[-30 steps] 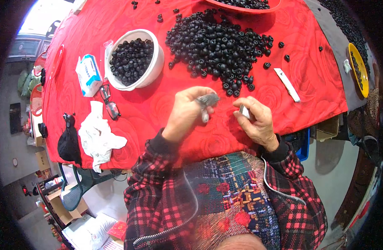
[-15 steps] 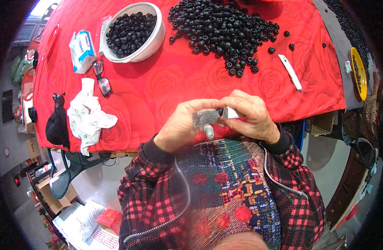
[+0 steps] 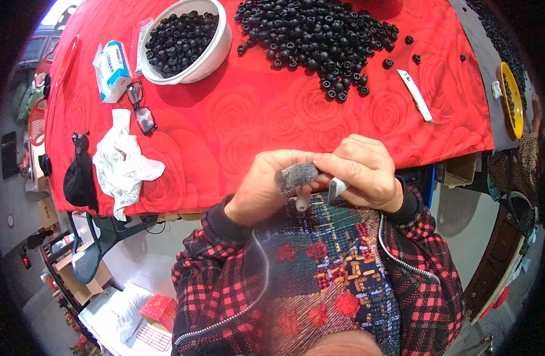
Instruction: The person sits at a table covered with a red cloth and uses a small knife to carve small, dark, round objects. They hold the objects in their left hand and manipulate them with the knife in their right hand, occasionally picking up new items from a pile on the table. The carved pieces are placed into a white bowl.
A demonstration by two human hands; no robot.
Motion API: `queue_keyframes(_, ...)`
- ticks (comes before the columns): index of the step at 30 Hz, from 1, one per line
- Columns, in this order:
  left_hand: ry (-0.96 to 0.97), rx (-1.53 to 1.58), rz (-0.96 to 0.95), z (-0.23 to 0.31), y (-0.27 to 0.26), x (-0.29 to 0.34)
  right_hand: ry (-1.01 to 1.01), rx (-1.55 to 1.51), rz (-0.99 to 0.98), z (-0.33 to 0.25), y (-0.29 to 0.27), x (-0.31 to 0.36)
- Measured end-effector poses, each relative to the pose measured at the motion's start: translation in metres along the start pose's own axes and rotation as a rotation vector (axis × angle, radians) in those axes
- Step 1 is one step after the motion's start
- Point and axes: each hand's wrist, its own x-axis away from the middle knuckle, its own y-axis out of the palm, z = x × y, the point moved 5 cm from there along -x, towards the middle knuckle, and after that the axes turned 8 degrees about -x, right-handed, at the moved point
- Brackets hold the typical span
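Observation:
My left hand (image 3: 262, 185) and my right hand (image 3: 366, 173) meet in front of my chest, near the table's front edge. A grey, rough-surfaced piece (image 3: 298, 177) shows at the closed fingers of my left hand; its kind is unclear. Below it a pale, whitish tip (image 3: 302, 203) sticks out, perhaps a covered finger. My right hand is closed round a white, flat tool (image 3: 338, 189) with a dark end, mostly hidden by the fingers. The fingertips of both hands touch or nearly touch, and whatever lies between them is hidden.
A white bowl (image 3: 223, 54) of black beadlike pieces stands at the far left, beside a large pile (image 3: 320, 41) of them. Around lie a white strip-shaped object (image 3: 415, 96), glasses (image 3: 143, 111), a blue-white packet (image 3: 113, 71), a white cloth (image 3: 125, 163) and a black cap-like item (image 3: 80, 175).
My right hand has turned, and its white tool now sits lower with its end pointing down. The grey piece has tilted and moved slightly right and down with my left hand.

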Motion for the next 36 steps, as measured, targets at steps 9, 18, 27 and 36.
queue_keyframes(9,0.192,0.082,0.043,-0.002,-0.007,-0.001,0.193,-0.061,0.027,-0.003,-0.009,0.001)
queue_keyframes(18,0.206,0.041,0.102,0.003,-0.005,-0.004,0.474,-0.167,0.091,0.012,-0.008,0.005)
queue_keyframes(27,0.188,0.062,0.069,-0.003,-0.009,-0.010,0.503,-0.170,0.047,0.018,-0.003,0.012)
queue_keyframes(36,0.201,0.086,0.064,-0.004,-0.011,-0.012,0.464,-0.148,0.063,0.021,-0.004,0.012)
